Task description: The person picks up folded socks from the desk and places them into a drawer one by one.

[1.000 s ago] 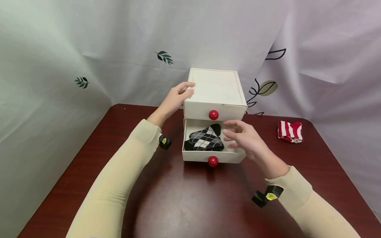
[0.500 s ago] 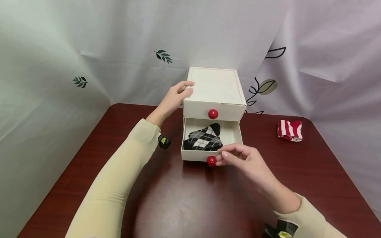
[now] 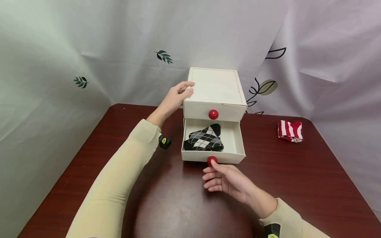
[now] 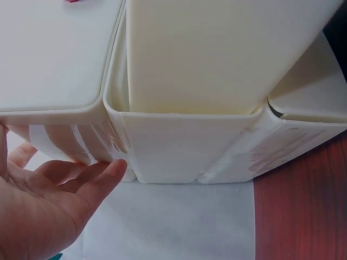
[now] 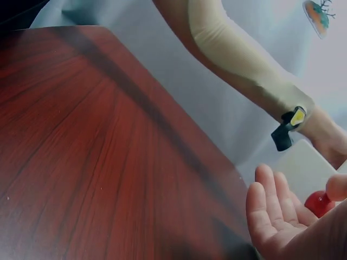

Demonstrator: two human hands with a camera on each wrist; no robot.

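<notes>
A white two-drawer unit stands at the back of the table. Its lower drawer is pulled out and holds a folded black, grey and white argyle sock pair. My left hand rests against the unit's upper left side, its fingertips touching the side wall in the left wrist view. Just in front of the lower drawer is my right hand, palm turned up. Its thumb touches the red knob of that drawer while the other fingers lie loosely extended below it.
Folded red-and-white striped socks lie on the dark red wooden table at the right. The upper drawer with its red knob is closed. A pale curtain with leaf prints hangs behind the table.
My right hand has moved down from over the open drawer to its red knob and turned palm up. The left hand, the drawer and the socks have stayed in place.
</notes>
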